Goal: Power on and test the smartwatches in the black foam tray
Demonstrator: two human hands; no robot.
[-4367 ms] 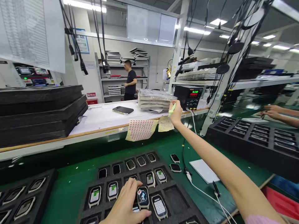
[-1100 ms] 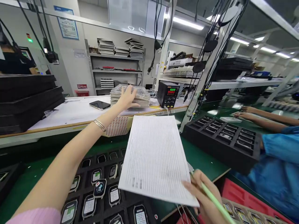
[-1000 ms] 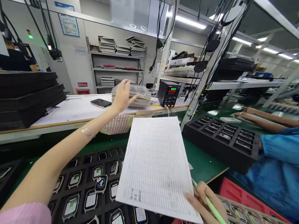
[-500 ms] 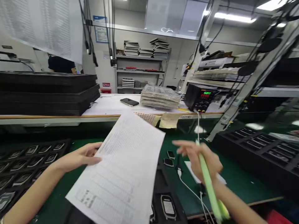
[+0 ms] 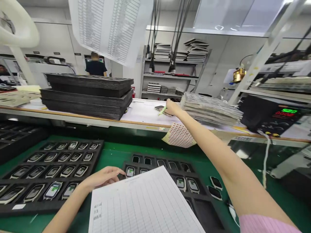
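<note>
My left hand (image 5: 105, 177) is at the upper left edge of a printed paper sheet (image 5: 143, 200), its fingers stretched out toward a watch tray. The paper hides part of that tray. Over on the raised white shelf, my right hand (image 5: 172, 107) is closed on a light-green pen-like stick (image 5: 162, 111). It is at the phone (image 5: 159, 108), partly covering it; whether it touches the phone I cannot tell. Beneath the sheet lies a black foam tray (image 5: 209, 213) with smartwatches in its slots. A second black tray (image 5: 97, 165) of smartwatches lies to the left.
Stacked black trays (image 5: 87, 97) stand on the shelf at left; a pile of clear plastic trays (image 5: 209, 108) and a power supply (image 5: 277, 115) are at right. Two watches (image 5: 215, 187) and a white cable (image 5: 233, 212) lie on the green mat. Papers and cables hang overhead. A person (image 5: 96, 67) is in the background.
My right hand has reached forward to the phone on the shelf with the green stick. The paper has come down over the watch tray, and my left fingers have straightened. The view has turned left.
</note>
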